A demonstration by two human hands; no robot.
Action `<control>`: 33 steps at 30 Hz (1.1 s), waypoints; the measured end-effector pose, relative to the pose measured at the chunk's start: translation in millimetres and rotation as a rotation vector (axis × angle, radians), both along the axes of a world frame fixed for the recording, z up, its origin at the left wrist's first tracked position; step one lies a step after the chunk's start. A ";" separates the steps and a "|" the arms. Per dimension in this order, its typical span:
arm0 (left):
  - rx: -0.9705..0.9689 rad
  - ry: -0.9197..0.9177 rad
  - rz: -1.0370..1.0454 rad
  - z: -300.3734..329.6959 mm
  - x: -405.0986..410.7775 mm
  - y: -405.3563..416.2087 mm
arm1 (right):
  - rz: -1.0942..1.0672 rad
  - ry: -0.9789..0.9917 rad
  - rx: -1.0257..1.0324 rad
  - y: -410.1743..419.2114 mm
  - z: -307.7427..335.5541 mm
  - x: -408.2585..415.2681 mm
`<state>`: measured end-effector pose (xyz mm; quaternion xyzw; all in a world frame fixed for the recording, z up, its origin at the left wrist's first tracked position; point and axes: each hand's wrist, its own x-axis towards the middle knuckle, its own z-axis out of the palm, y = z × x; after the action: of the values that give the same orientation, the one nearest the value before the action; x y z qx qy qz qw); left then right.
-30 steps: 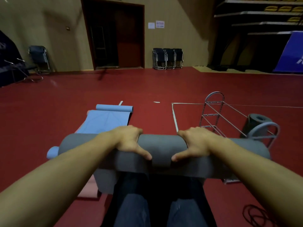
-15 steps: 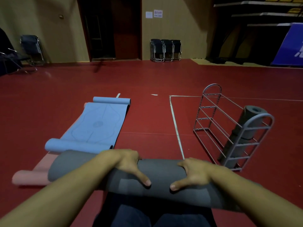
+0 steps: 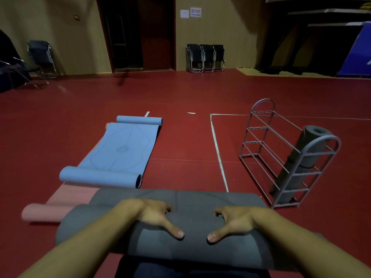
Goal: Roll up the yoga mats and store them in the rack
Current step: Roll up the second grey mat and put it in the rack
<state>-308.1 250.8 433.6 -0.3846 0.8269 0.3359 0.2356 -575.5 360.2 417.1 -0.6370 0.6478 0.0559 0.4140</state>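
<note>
A: Hands, state?

B: Left hand (image 3: 154, 216) and right hand (image 3: 236, 220) both press down on the grey mat (image 3: 192, 241), palms flat on top of the roll, fingers curled over its far side, thumbs splayed toward each other. Neither closes round it; they bear on it from above. Thumbs near, not touching.

A: Grey mat, position?

B: Lies crosswise on the red floor (image 3: 180, 137), right in front of the person's knees. Mostly rolled. A flat stretch still extends beyond the roll, away from the person.

A: Other mats?

B: Blue mat (image 3: 120, 149) ahead and to the left, flat in the middle, both ends curled into small rolls. Pink mat (image 3: 58, 207) partly under the blue one and beside the grey roll's left end; its near end curls too. The grey roll's left end overlaps the pink.

A: Rack?

B: Wire rack (image 3: 281, 155) stands on the floor to the right, arched end frames, several tiers of rails. Well apart from the hands. One rolled grey mat (image 3: 309, 149) leans upright at the rack's right end; whether it sits inside the frame or just behind it, cannot tell.

A: Floor markings?

B: A pale line (image 3: 217, 151) runs from the grey mat's far edge away between the blue mat and the rack, then turns right.

A: Background?

B: Folded chairs (image 3: 204, 58) against the far wall, beside a dark doorway (image 3: 138, 33). Lighting dim.
</note>
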 end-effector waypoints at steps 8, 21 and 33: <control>-0.189 0.120 -0.061 -1.4 5.1 1.7 | -0.009 -0.040 -0.059 -3.6 1.4 -11.2; -0.344 0.033 -0.067 -15.1 -6.3 -8.0 | -0.072 -0.122 -0.150 -25.1 -6.3 -14.6; -0.471 0.099 -0.025 -15.1 -28.2 -14.6 | 0.060 0.023 -0.185 -28.3 6.2 0.4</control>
<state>-336.4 236.2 418.4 -0.4021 0.8975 0.1491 0.1027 -575.1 331.9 423.3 -0.6909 0.6356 0.0156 0.3441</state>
